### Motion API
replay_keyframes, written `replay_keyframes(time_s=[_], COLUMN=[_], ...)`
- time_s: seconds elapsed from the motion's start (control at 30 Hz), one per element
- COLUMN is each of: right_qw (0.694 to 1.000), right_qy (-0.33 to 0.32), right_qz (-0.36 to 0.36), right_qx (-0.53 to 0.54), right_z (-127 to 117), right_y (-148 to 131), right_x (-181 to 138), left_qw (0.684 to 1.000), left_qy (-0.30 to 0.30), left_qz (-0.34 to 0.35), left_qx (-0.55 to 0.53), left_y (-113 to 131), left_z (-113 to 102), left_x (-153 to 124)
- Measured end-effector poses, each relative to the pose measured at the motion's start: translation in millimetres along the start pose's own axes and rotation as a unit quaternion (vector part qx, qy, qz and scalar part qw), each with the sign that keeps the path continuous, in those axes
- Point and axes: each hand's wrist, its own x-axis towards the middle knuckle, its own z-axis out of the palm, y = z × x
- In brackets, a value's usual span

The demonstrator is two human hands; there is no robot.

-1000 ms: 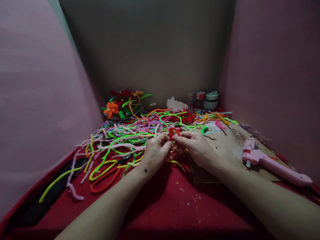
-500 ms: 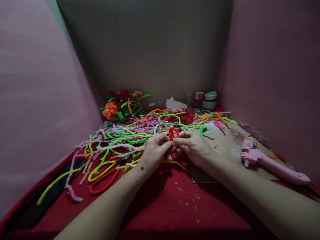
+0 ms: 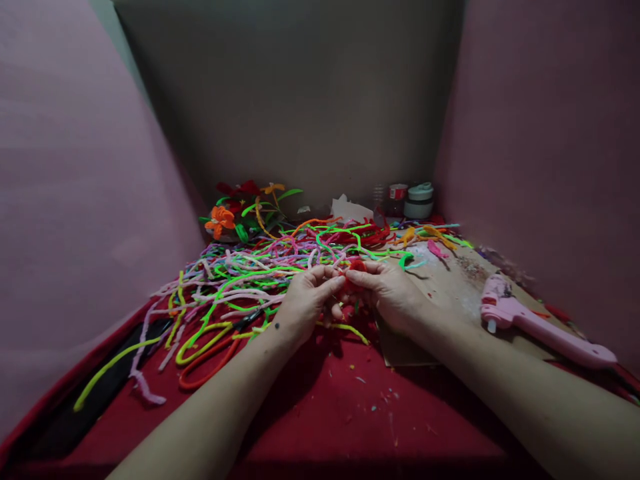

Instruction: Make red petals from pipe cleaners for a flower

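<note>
My left hand and my right hand meet at the middle of the red cloth, fingertips pinched together on a small red pipe cleaner piece. The piece is bent into a tight bunch between my thumbs and forefingers, partly hidden by them. A tangled heap of pipe cleaners in green, pink, purple and yellow lies just behind and left of my hands. A red-orange loop rests in front of the heap.
A pink glue gun lies on a cardboard sheet at the right. Finished pipe-cleaner flowers stand at the back left. Small jars sit at the back by the wall. Pink walls close in on both sides.
The red piece stood up as a loop above my fingers; now it is pressed down into a tighter bunch between them. My hands have hardly shifted.
</note>
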Motion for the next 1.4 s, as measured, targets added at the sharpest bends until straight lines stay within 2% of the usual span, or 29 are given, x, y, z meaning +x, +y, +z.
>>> replay_keyframes(time_s=[0.13, 0.37, 0.6, 0.67, 0.73, 0.8, 0.87, 1.07, 1.17, 1.27, 1.4], right_qw=[1.000, 1.000, 0.999, 0.998, 0.998, 0.997, 0.997, 0.996, 0.996, 0.996, 0.994], right_qy=[0.002, 0.012, 0.036, 0.047, 0.055, 0.064, 0.069, 0.051, 0.054, 0.073, 0.084], right_qz=[0.008, 0.008, 0.009, 0.009, 0.011, 0.014, 0.016, -0.030, -0.022, -0.006, -0.025], right_qx=[-0.004, -0.009, -0.036, -0.039, -0.031, -0.030, -0.040, -0.073, -0.074, -0.059, -0.060], right_z=[3, 3, 5, 8, 10, 11, 11, 6, 5, 7, 10], right_y=[-2, -3, -6, -8, -10, -10, -10, -6, -6, -7, -9], right_x=[-2, -2, -3, -5, -6, -7, -7, -5, -5, -6, -7], left_qw=[1.000, 0.992, 0.989, 0.986, 0.977, 0.964, 0.963, 0.965, 0.965, 0.965, 0.967], left_qy=[0.003, 0.087, 0.085, 0.108, 0.151, 0.164, 0.126, 0.026, -0.012, -0.030, -0.025], left_qz=[0.001, -0.024, -0.060, -0.036, 0.039, 0.122, 0.145, 0.096, 0.084, 0.086, 0.076], left_qx=[0.018, 0.093, 0.108, 0.124, 0.147, 0.169, 0.188, 0.243, 0.247, 0.246, 0.242], left_y=[0, 9, 8, 9, 10, 9, 7, 6, 12, 18, 23], left_z=[1, 0, -10, -11, -10, -6, -2, 1, 0, 0, 1], left_x=[-1, 0, 5, 5, 3, 0, -1, -2, -4, -5, -7])
